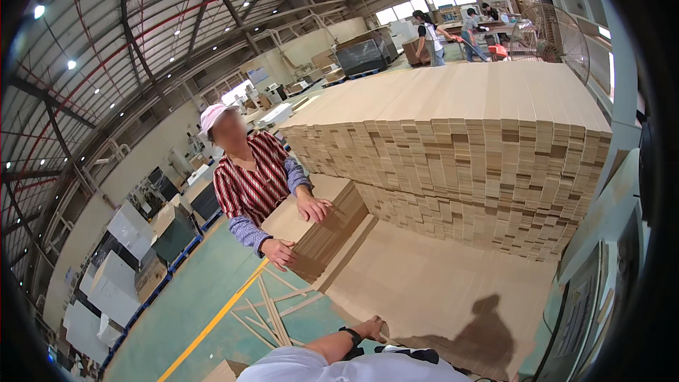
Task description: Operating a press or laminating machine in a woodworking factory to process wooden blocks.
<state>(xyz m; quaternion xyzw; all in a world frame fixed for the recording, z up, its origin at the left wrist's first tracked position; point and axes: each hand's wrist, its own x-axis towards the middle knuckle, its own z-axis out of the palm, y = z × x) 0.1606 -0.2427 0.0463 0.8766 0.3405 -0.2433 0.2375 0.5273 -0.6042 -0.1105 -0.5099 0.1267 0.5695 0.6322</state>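
Note:
My left hand, with a dark watch at the wrist, is low in the view, in front of my white shirt. Its fingers are small and partly hidden, so whether they hold anything cannot be told. Nearest to it lies a wide layer of flat brown boards. My right hand is out of view. Across from me a person in a red striped shirt rests both hands on a stack of brown boards, one hand on its top and the other at its near corner.
A tall, long pile of brown boards rises behind the layer. Thin wooden strips lie on the green floor beside a yellow line. A grey machine stands at the right. Wrapped goods on pallets line the left; other people work far back.

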